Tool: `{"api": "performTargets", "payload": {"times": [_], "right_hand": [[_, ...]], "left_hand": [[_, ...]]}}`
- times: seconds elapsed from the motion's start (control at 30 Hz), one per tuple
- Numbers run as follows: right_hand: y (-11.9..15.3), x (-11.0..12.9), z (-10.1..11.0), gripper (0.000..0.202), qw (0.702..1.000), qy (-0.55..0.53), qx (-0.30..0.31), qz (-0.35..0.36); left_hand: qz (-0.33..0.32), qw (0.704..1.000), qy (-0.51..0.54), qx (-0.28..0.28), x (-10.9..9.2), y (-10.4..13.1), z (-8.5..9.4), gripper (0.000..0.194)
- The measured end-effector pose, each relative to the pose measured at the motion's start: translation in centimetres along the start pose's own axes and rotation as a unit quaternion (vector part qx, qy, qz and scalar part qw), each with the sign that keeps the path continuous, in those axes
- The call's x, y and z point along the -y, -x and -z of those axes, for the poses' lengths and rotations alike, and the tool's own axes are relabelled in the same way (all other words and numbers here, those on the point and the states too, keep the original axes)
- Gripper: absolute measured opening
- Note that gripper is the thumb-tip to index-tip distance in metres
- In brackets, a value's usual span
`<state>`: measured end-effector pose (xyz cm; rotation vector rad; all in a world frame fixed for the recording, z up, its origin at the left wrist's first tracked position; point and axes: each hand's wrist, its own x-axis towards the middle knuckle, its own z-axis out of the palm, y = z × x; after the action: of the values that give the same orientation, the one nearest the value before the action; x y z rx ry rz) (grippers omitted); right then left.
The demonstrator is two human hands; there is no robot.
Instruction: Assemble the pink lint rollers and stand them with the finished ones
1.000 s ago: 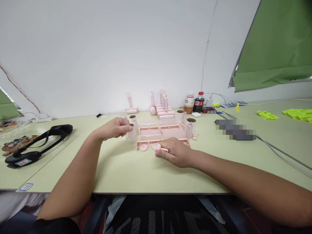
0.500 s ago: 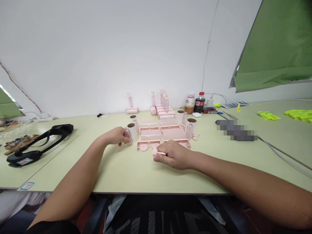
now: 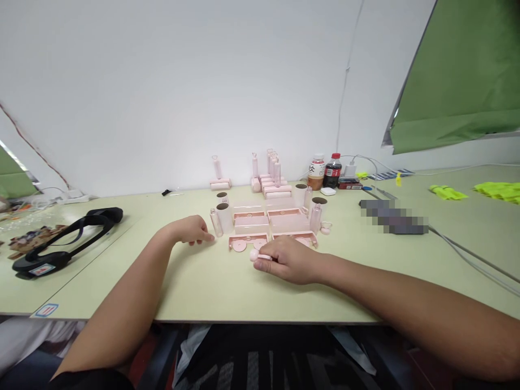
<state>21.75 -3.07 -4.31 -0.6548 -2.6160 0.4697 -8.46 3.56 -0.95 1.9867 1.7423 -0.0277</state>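
My left hand (image 3: 195,230) is beside a clear pink upright tube (image 3: 216,222), its fingers apart and holding nothing. Right of that tube stands a white paper roll (image 3: 225,218). My right hand (image 3: 286,260) is closed on a small pink part with a round knob (image 3: 254,255), held above the table in front of the pink trays. The near left tray (image 3: 248,239) has a pink disc (image 3: 239,246) at its front edge. Clear pink covers (image 3: 288,223) lie among the trays. Another clear tube (image 3: 315,218) stands upright at the right beside a paper roll (image 3: 319,201).
Several pink rollers (image 3: 277,191) with upright handles are near the wall. Two bottles (image 3: 316,172) stand right of them. A black headset (image 3: 65,244) lies at the left; a blurred dark object (image 3: 394,216) and yellow-green cloths (image 3: 447,192) lie at the right.
My left hand has let go of the clear tube and moved slightly left and down. The tube and its neighbouring roll now stand apart from it. My right hand has shifted slightly left.
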Motion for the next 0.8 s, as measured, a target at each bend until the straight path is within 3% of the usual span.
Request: {"api": "performTargets", "payload": {"times": [0.07, 0.17, 0.3, 0.4, 0.47, 0.57, 0.7, 0.8], "right_hand": [[0.0, 0.0, -0.1, 0.039, 1.0, -0.005, 0.0, -0.004], [0.0, 0.1, -0.4, 0.04, 1.0, -0.026, 0.002, -0.018], [0.0, 0.5, -0.9, 0.044, 0.993, -0.112, 0.002, -0.047], [0.0, 0.7, -1.3, 0.045, 0.978, -0.194, 0.008, -0.08], [-0.1, 0.9, -1.4, 0.042, 0.969, -0.225, 0.014, -0.101], [-0.1, 1.1, -1.4, 0.031, 0.969, -0.217, 0.013, -0.12], [-0.1, 1.3, -1.3, 0.021, 0.984, -0.141, 0.01, -0.108], [-0.1, 1.3, -1.2, 0.022, 0.988, -0.111, 0.023, -0.108]], "left_hand": [[-0.029, 0.999, 0.007, 0.023, -0.7, 1.4, 0.6, 0.043], [-0.17, 0.983, 0.065, 0.029, -3.2, 3.3, 0.4, 0.036], [-0.323, 0.936, 0.116, 0.079, -7.0, 4.5, -2.3, 0.042], [-0.366, 0.918, 0.116, 0.102, -8.6, 4.5, -4.1, 0.032], [-0.37, 0.917, 0.108, 0.098, -8.7, 4.5, -4.3, 0.029], [-0.337, 0.934, 0.06, 0.101, -7.2, 4.5, -3.0, 0.024], [-0.196, 0.974, -0.031, 0.11, -3.3, 3.6, -0.5, 0.02], [-0.104, 0.988, -0.049, 0.101, -0.9, 1.9, 0.1, 0.022]]}}
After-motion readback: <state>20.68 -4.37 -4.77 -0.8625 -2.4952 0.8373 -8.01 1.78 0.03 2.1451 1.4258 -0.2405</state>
